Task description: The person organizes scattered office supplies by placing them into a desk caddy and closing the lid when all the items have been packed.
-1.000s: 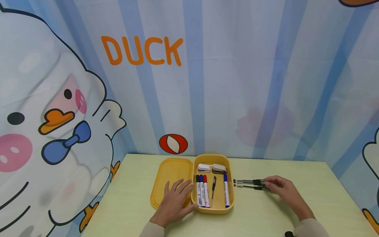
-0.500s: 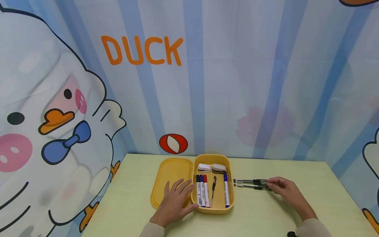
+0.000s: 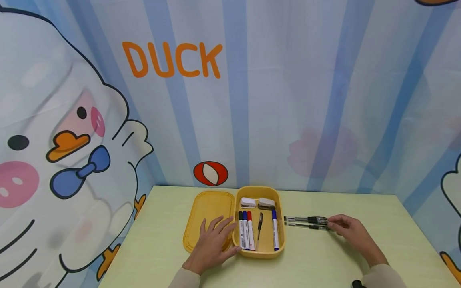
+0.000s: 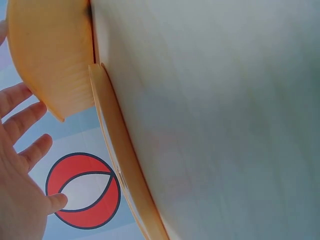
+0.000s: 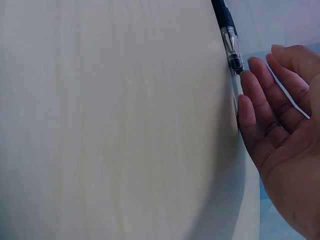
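A yellow box [image 3: 283,236] stands near the back of the table, holding white markers with black, blue [image 3: 246,236] and red caps, a blue-capped marker [image 3: 275,234], a black pen [image 3: 259,224] and two small staplers [image 3: 247,203]. My left hand [image 3: 212,244] lies with fingers spread over the lid [image 3: 205,204], fingertips at the box's left side. Right of the box, black clear-barrelled pens [image 3: 306,219] lie side by side on the table. My right hand [image 3: 351,234] touches their right ends with its fingertips; in the right wrist view its fingers are nearly straight beside a pen [image 5: 231,45].
The pale table [image 3: 324,260] meets a printed curtain [image 3: 273,100] along its back edge. A small black object [image 3: 357,284] shows by the right sleeve at the bottom. The lid lies flat against the box's left side.
My right hand has slid slightly to the right along the pens, baring more of their right ends. The pens' left ends stay in place. My left hand keeps its position.
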Tool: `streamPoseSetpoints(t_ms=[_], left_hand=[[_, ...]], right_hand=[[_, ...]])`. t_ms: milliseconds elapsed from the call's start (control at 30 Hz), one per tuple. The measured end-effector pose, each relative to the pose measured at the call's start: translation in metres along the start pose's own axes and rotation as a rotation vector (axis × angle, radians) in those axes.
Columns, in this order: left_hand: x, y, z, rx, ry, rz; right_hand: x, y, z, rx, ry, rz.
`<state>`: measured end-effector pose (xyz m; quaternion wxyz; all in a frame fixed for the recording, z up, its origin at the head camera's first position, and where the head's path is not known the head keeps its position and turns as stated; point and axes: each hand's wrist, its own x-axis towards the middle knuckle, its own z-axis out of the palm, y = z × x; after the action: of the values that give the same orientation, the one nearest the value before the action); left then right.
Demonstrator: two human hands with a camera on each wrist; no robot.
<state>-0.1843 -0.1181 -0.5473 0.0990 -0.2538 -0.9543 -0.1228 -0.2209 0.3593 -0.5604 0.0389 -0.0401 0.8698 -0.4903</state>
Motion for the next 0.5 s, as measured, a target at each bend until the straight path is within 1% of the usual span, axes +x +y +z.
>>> streamPoseSetpoints(t_ms=[200,500], left_hand=[[0.0007,-0.0011,0.0006,0.0,0.007,0.002],[0.0014,-0.0009,0.001,-0.009,-0.014,-0.015]], right_hand=[[-0.0004,-0.0017,0.0012,-0.106,-0.002,0.004],[0.0023,0.0027,0.0042,-0.21,-0.042,-0.014]])
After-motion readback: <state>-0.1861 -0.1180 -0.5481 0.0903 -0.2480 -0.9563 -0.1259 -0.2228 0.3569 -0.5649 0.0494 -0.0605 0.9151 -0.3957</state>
